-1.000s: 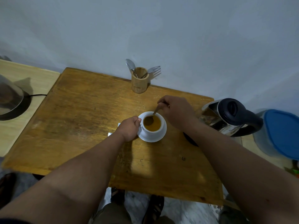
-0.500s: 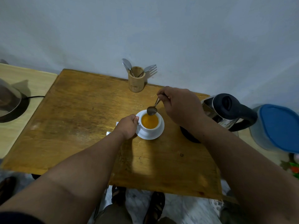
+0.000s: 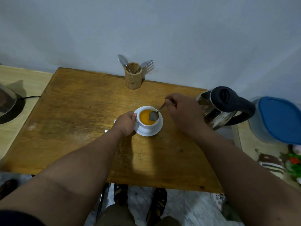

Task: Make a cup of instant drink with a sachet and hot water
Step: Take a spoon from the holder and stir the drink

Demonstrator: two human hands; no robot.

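A worn wooden table (image 3: 73, 128) is standing against a plain pale blue-grey wall (image 3: 162, 30), a lighter wooden counter (image 3: 9, 79) adjoining its left side, mottled grey floor (image 3: 187, 209) showing below

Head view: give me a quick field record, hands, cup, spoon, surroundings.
left hand: grips handle side of the white ceramic cup
right hand: pinches the metal teaspoon, bowl over the drink
cup contents: orange liquid
cup support: white saucer on the brown wooden table
right of cup: steel kettle with black lid
by wall: bamboo cutlery holder
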